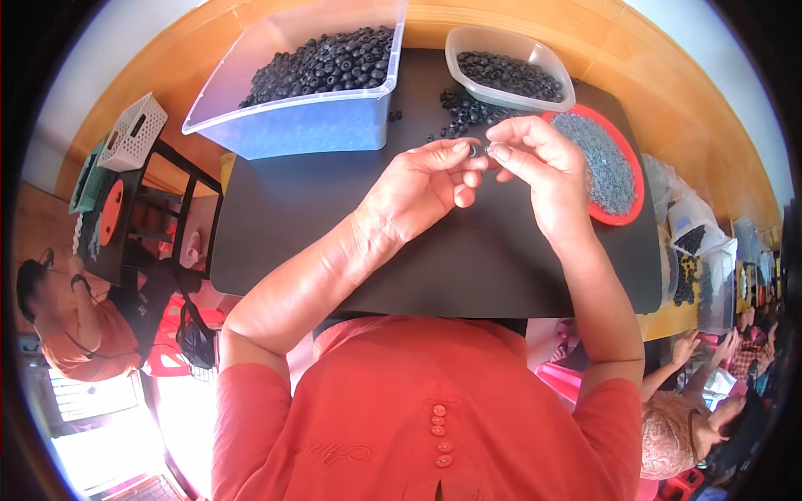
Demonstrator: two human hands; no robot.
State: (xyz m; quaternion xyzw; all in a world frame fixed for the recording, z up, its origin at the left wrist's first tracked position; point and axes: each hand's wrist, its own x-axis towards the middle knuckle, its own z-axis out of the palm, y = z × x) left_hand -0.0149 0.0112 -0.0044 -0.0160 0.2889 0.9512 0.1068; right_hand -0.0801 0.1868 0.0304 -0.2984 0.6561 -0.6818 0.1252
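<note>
Left hand (422, 185) and right hand (535, 163) meet above the black desk (334, 225), each grip pinched on one small black ring (476, 150) held between the fingertips of both. Just beyond lie loose black rings (464, 113), a small clear tub (508, 71) of them, a large clear bin (305, 79), and a red tray (606, 163) of grey pieces.

Both bare forearms are raised from the lower edge and bent inward, so that the hands meet in the middle. The left hand (418, 188) is curled, thumb and forefinger pinched. The right hand (535, 163) is arched above, its fingertips (499, 153) pressed against the left grip.
</note>
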